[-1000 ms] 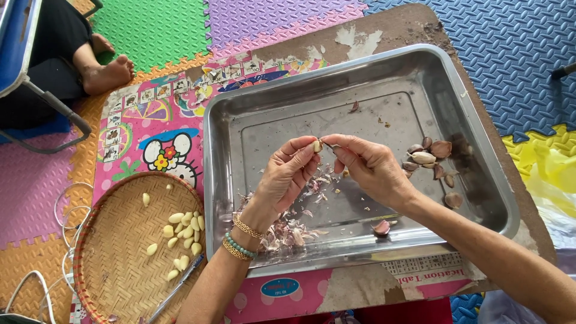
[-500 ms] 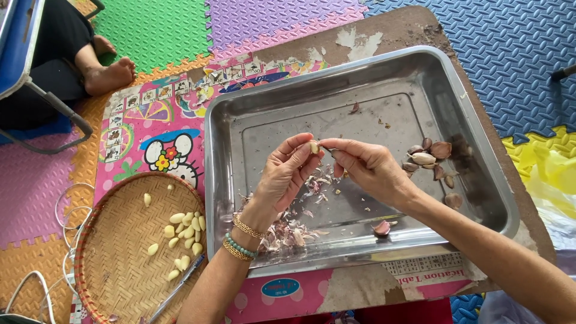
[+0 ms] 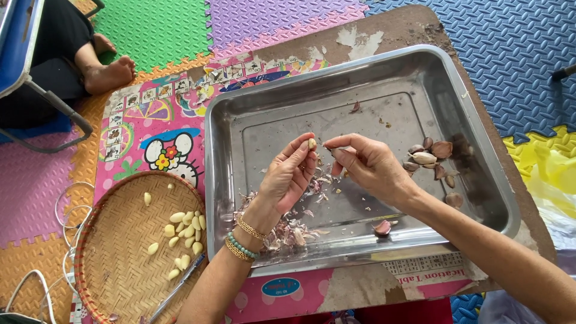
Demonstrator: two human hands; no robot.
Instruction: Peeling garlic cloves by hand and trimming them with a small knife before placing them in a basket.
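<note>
Floor: bright foam puzzle mats in green, purple, blue, pink and orange lie all around your low table (image 3: 372,288), whose patterned top is worn bare in patches.
Far left of your hands: another person's bare foot (image 3: 111,75) rests on the mats beside a blue chair (image 3: 24,54), well apart from you.
Left of your left hand: a round woven basket (image 3: 120,270) holds a loose cluster of peeled cloves (image 3: 183,231), with a thin pen-like stick (image 3: 177,288) lying at its near edge; white cable loops (image 3: 63,210) sit just beyond the basket's left rim.
Left hand: your left hand (image 3: 288,177), bracelets at the wrist, is pinched shut on a small pale garlic clove (image 3: 312,144) held up between thumb and fingertips, above the tray.
Below your left wrist: a heap of purplish papery skins (image 3: 288,231) lies on the tray floor.
Tray: the steel tray (image 3: 384,66) sits under both hands.
Right hand: your right hand (image 3: 372,165) has its thumb and forefinger closed together just beside the clove, fingertips almost meeting your left; whether they grip a shred of skin, you cannot tell.
Below your right hand: one unpeeled clove (image 3: 382,227) lies alone near the tray's front wall.
Right of your right hand: a small pile of unpeeled cloves (image 3: 432,157) sits near the tray's right wall.
</note>
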